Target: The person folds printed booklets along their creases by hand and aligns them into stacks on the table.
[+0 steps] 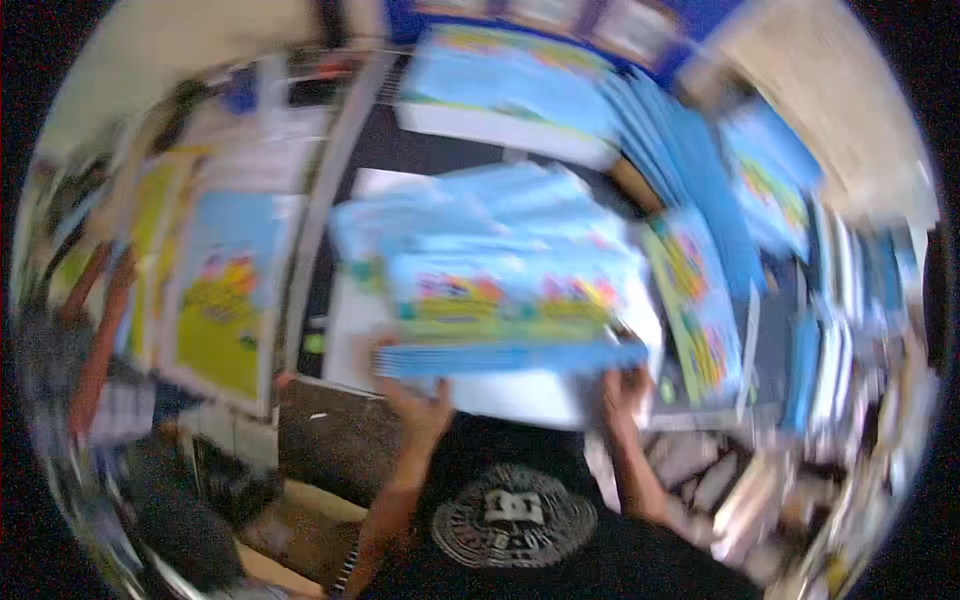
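Observation:
A stack of light-blue printed sheets (510,357), with a green lower band and colourful cartoon-like pictures, lies across the middle of the head view. My left hand (420,402) grips its near left corner, thumb toward the middle. At the near right corner, my right hand (625,388) is closed on the same stack, its fingertips partly hidden by the edge. Behind the held edge, more blue sheets (500,200) lie in an uneven, fanned pile. White paper (520,398) shows beneath. Motion blur hides the fine print.
More printed sheets (510,85) lie at the back of the dark table (455,152). A blue strip pile (690,170) and a narrow printed stack (700,310) sit to the right. Yellow-and-blue prints (222,300) are at left, near another person's arm (105,340).

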`<action>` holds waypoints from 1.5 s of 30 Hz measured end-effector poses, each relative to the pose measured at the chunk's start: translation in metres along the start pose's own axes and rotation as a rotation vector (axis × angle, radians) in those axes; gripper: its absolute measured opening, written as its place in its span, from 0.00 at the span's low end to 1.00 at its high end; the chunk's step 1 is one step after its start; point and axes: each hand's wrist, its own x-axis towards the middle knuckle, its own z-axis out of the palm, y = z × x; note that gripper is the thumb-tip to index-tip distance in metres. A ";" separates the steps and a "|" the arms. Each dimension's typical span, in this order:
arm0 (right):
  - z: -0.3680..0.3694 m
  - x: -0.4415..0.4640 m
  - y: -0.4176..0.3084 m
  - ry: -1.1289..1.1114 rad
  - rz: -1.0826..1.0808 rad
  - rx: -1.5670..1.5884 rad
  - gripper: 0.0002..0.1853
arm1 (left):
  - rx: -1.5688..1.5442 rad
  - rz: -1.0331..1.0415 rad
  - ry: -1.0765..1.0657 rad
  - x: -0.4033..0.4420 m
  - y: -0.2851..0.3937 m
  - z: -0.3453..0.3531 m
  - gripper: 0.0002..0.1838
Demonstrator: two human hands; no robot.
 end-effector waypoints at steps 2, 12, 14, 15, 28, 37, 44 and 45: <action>0.010 0.021 -0.044 -0.099 -0.119 -0.086 0.28 | -0.174 0.039 0.018 0.013 0.020 0.002 0.48; 0.012 0.021 -0.079 -0.079 -0.007 -0.089 0.31 | -0.144 0.284 -0.065 0.050 0.080 -0.023 0.69; 0.013 0.024 -0.071 -0.070 -0.055 -0.088 0.30 | 0.119 0.426 -0.302 0.079 0.144 -0.026 0.65; 0.014 0.024 -0.072 -0.075 -0.036 -0.059 0.30 | 0.410 0.519 -0.496 0.089 0.158 -0.031 0.61; -0.001 0.019 -0.066 -0.196 -0.059 0.090 0.31 | 0.684 0.689 -0.780 0.100 0.135 0.000 0.18; -0.040 0.132 -0.135 -0.155 -0.343 -0.114 0.21 | 0.686 0.638 -0.845 0.098 0.128 0.006 0.15; 0.034 0.183 -0.120 -0.646 -0.488 -0.665 0.31 | 0.742 0.717 -0.782 0.092 0.126 0.005 0.14; 0.039 0.181 -0.118 -0.667 -0.455 -0.712 0.32 | 0.735 0.710 -0.781 0.092 0.128 0.004 0.14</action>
